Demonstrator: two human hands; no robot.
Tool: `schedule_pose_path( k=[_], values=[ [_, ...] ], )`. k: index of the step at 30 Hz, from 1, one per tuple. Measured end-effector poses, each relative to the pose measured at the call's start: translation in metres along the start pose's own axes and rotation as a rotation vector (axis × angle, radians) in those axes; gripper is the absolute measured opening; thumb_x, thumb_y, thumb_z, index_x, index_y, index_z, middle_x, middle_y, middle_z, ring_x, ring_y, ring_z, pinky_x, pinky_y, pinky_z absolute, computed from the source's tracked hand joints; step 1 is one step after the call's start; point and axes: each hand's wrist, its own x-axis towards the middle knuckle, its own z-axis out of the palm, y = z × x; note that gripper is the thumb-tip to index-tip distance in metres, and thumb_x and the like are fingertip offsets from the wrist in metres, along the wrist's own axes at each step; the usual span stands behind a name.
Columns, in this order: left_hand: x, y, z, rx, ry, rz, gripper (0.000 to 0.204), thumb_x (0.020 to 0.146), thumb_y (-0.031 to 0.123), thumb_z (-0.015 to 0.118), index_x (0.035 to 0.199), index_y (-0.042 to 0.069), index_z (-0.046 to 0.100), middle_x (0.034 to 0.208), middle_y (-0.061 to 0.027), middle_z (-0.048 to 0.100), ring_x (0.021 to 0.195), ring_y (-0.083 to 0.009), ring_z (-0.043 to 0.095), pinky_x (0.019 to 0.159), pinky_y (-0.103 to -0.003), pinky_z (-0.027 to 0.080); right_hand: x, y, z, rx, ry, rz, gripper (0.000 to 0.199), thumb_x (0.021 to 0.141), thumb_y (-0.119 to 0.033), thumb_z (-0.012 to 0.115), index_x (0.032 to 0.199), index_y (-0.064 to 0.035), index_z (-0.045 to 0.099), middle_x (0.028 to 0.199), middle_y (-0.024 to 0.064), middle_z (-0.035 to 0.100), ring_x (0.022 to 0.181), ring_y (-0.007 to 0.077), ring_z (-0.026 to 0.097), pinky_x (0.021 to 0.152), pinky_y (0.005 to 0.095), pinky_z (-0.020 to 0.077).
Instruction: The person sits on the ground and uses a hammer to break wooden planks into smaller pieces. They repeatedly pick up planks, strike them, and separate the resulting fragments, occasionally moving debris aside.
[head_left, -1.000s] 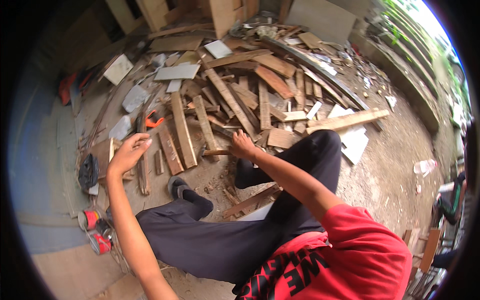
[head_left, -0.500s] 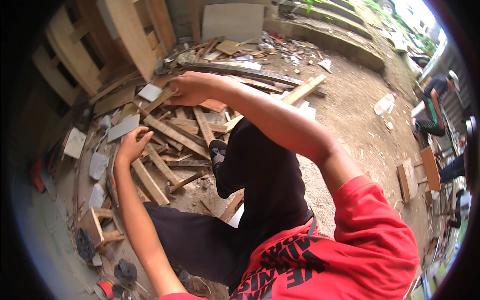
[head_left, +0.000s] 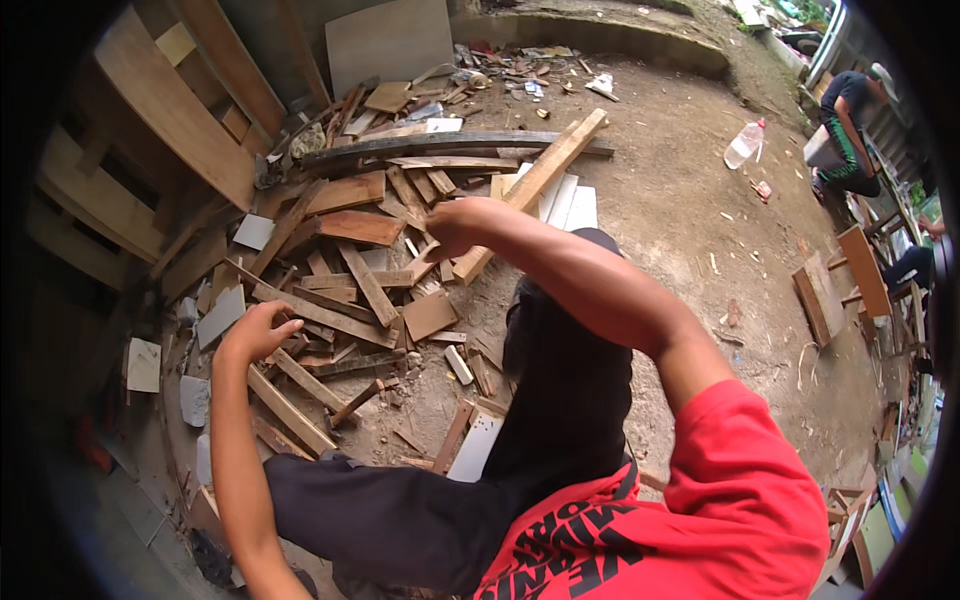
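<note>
My left hand (head_left: 258,333) hovers over the left side of a pile of scrap wood, its fingers apart and nothing held. Close to its wrist lies a pale grey flat piece (head_left: 221,317). My right hand (head_left: 462,226) hangs above the pile's right side, fingers pointing down and partly hidden by the back of the hand; nothing shows clearly in its grasp. Just below its fingertips are a short wood piece (head_left: 420,264) and the end of a long light plank (head_left: 545,182). Left of it sits a reddish-brown wood block (head_left: 360,227). A hammer-like tool (head_left: 357,402) rests among the offcuts.
My black-trousered leg (head_left: 570,370) stands at the pile's right edge. Farther back are a long dark beam (head_left: 430,146) and a leaning board (head_left: 390,55). On the dirt ground lies a plastic bottle (head_left: 743,146). A person (head_left: 852,130) bends forward at the far right.
My right hand has moved right, away from the narrow stick near its fingers, which now lies apart on the pile. My left hand stays over the left side. The view has shifted.
</note>
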Motion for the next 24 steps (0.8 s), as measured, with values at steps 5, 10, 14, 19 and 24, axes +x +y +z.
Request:
schedule_pose_path(
  k=[5, 10, 14, 19, 24],
  values=[
    [0.029, 0.059, -0.055, 0.163, 0.085, 0.242, 0.036, 0.088, 0.032, 0.069, 0.104, 0.001, 0.066, 0.094, -0.018, 0.07, 0.087, -0.0309, 0.067, 0.077, -0.04, 0.052, -0.046, 0.044, -0.014, 0.139, 0.184, 0.018, 0.054, 0.091, -0.051, 0.06, 0.095, 0.0032, 0.067, 0.089, 0.0235, 0.068, 0.091, 0.04, 0.065, 0.079, 0.0458, 0.0517],
    [0.067, 0.098, -0.066, 0.343, 0.057, 0.206, 0.04, 0.089, 0.036, 0.066, 0.111, 0.003, 0.064, 0.101, -0.018, 0.07, 0.095, -0.0344, 0.066, 0.083, -0.042, 0.051, -0.056, 0.05, -0.05, 0.235, 0.298, 0.106, 0.05, 0.092, -0.05, 0.058, 0.095, -0.0008, 0.067, 0.087, 0.0214, 0.068, 0.09, 0.0387, 0.065, 0.078, 0.0455, 0.0508],
    [0.099, 0.106, -0.058, 0.352, -0.092, 0.234, 0.038, 0.091, 0.035, 0.064, 0.112, 0.003, 0.064, 0.095, -0.0167, 0.071, 0.093, -0.0318, 0.067, 0.081, -0.041, 0.052, -0.059, 0.05, -0.051, 0.319, 0.433, 0.047, 0.045, 0.094, -0.047, 0.059, 0.104, -0.0033, 0.065, 0.086, 0.0215, 0.068, 0.09, 0.0368, 0.065, 0.077, 0.0447, 0.051],
    [0.165, 0.107, -0.078, 0.534, -0.062, 0.245, 0.037, 0.091, 0.036, 0.064, 0.112, 0.006, 0.065, 0.1, -0.0178, 0.07, 0.096, -0.034, 0.066, 0.083, -0.043, 0.051, -0.057, 0.091, -0.048, 0.325, 0.52, 0.034, 0.044, 0.094, -0.043, 0.061, 0.109, -0.0019, 0.063, 0.082, 0.0187, 0.069, 0.085, 0.0357, 0.067, 0.074, 0.0429, 0.0521],
    [0.249, 0.105, -0.054, 0.319, -0.056, 0.285, 0.035, 0.091, 0.034, 0.065, 0.109, 0.004, 0.066, 0.1, -0.0179, 0.07, 0.093, -0.0342, 0.067, 0.08, -0.042, 0.052, -0.026, 0.147, -0.03, 0.291, 0.376, 0.218, 0.047, 0.094, -0.043, 0.06, 0.111, 0.0008, 0.06, 0.087, 0.0193, 0.069, 0.09, 0.0356, 0.067, 0.078, 0.0432, 0.0525]
  ],
)
